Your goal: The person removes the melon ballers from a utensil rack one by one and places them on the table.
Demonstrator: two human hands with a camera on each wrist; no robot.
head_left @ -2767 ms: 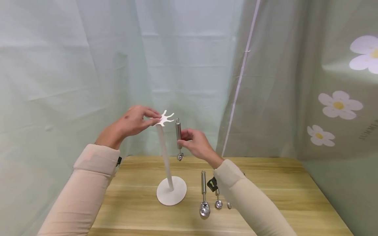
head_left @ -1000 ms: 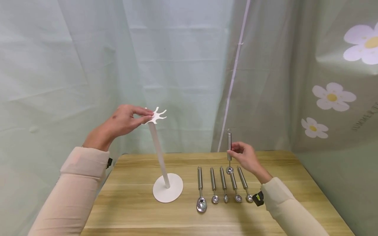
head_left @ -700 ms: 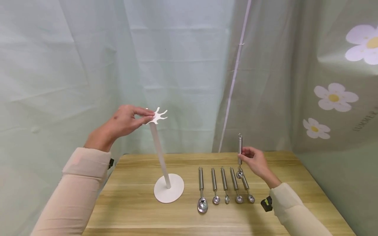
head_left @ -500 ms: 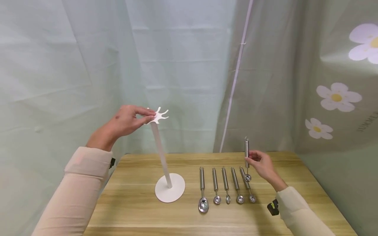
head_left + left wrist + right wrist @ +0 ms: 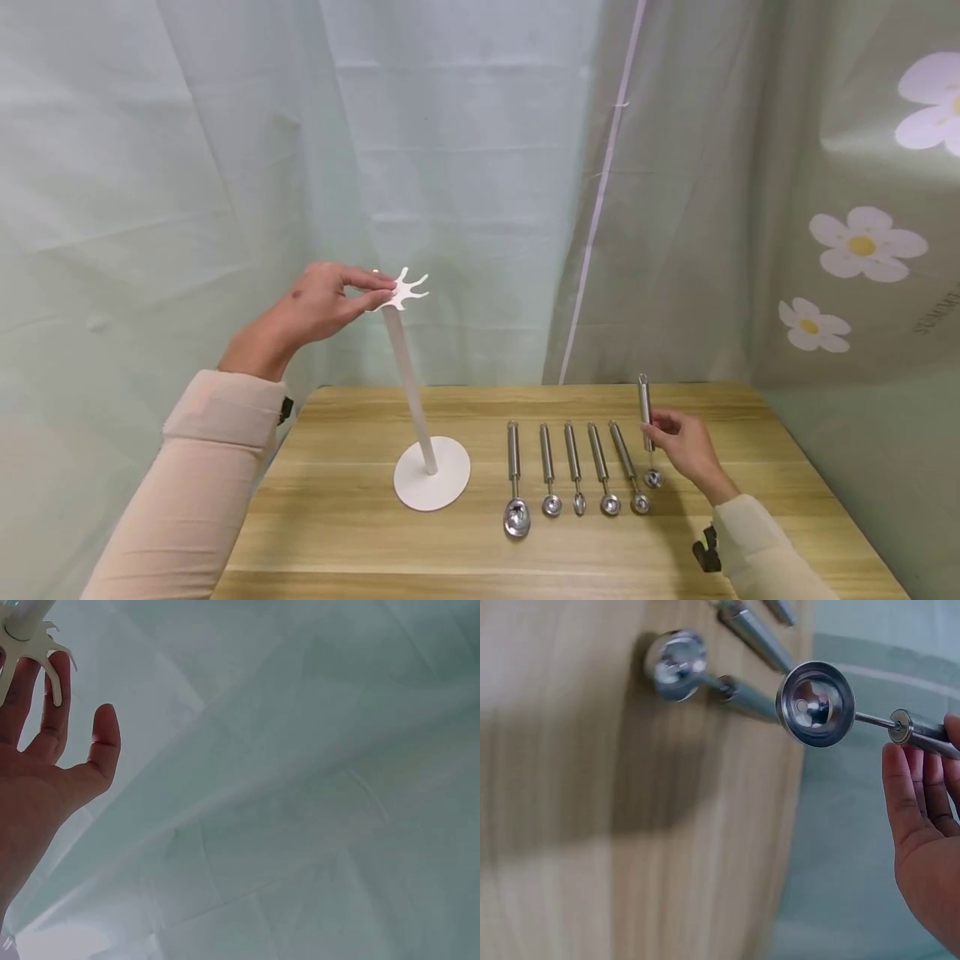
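Pale green curtains, one printed with daisies and partly legible "SUMME" lettering [image 5: 937, 310], back a wooden tabletop [image 5: 360, 533]. The left hand [image 5: 318, 302] pinches the white pronged rack [image 5: 405, 358] at its top; at three o'clock, the right hand [image 5: 686, 446] grasps a steel measuring spoon [image 5: 647, 429] upright beside five lying spoons [image 5: 573, 475].

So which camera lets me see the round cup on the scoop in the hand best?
The right wrist view: the held scoop's round cup faces the camera up close, showing its hollow and a small hole. The head view shows that scoop whole but tiny, upright in the right hand, right of the row on the table. The left wrist view doesn't show it.
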